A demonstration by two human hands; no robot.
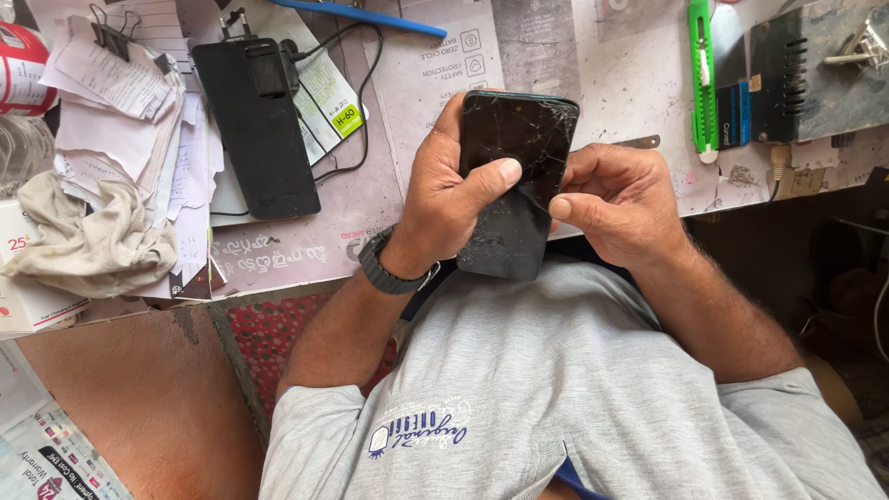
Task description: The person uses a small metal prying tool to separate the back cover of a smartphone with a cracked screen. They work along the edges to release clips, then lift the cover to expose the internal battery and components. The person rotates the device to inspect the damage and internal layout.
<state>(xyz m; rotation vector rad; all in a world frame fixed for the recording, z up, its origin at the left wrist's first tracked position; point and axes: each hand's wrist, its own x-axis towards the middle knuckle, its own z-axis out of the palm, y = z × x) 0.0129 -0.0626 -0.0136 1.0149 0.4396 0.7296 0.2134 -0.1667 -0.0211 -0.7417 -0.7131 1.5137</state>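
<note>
Centrally, a dark smartphone (515, 176) with a badly cracked glass face sits upright in the middle of the frame, held above the person's grey shirt (556, 389) and just at the near edge of the workbench (611, 74). Left hand (449, 190) wraps the phone's left side, fingers curled shut behind it, thumb laid flat across the glass. Right hand (616, 199) closes on the right edge, fingers bent in tight, thumb tip pressing at the rim; whether a tool sits between those fingers cannot be told. Risks, as judged: cracks spread in a web across the whole panel, densest low down, so thumb pressure may loosen splinters and cut skin, or flex the slab and widen the breaks; the glossy surface could slip from the grip and drop to the lap. Phone is a thin, rounded-corner rectangle, smooth and reflective. A dark ribbed watch band (394, 270) circles the left wrist. Outward: a matte black flat slab (259, 125) with cable lies upper left, beside a clipped stack of creased papers (125, 93) and a crumpled beige cloth (88, 236). A green plastic utility knife (704, 79) lies upper right, next to a scuffed grey metal box (815, 69).
</note>
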